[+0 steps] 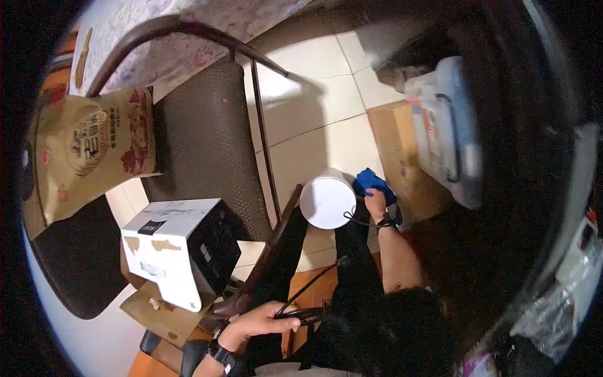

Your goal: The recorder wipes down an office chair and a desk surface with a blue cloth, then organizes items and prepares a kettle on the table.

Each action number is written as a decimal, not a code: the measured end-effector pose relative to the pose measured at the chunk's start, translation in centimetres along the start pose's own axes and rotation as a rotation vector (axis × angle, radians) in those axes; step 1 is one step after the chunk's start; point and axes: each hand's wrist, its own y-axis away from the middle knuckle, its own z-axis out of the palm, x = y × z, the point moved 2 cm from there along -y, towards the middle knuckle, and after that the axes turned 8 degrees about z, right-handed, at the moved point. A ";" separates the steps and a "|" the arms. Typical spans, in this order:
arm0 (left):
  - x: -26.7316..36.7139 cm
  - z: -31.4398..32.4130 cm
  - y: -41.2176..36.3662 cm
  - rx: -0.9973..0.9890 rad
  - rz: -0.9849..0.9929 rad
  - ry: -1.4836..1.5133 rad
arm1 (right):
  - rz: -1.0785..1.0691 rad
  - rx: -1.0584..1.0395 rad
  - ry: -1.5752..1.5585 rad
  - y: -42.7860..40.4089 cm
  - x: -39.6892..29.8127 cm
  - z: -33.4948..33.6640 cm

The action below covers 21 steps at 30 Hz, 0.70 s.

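My left hand [268, 320] is closed around a bundled black cable [306, 315], from which a length runs up to the right towards my knee. In my right hand [375, 203] is a crumpled blue cloth [372, 183], gripped beside a white round object [328, 202]. That object has a smooth, flat circular face turned up towards me and stands between my lower legs. A thin black cable [360, 220] loops at its lower right rim, near my right wrist. Whether it joins the cable in my left hand cannot be seen.
On the left stand a brown padded metal-framed chair [202, 141], a printed rice sack [94, 146] and a white-and-black carton [165, 245]. To the right, a translucent storage bin [438, 136] sits by a cardboard box [400, 160]. Pale tiles [301, 146] cover the floor; a patterned cloth [202, 52] lies beyond the chair.
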 end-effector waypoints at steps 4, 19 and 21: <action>-1.9 -1.3 -2.2 0.039 0.013 -0.041 | -0.024 0.075 0.162 -4.5 2.8 4.7; 2.9 5.0 1.2 0.173 0.008 0.226 | 0.205 -0.133 -0.549 7.5 0.3 -3.7; 4.3 7.0 3.8 0.212 0.045 0.281 | 0.510 -0.534 -0.804 12.7 -3.8 -8.4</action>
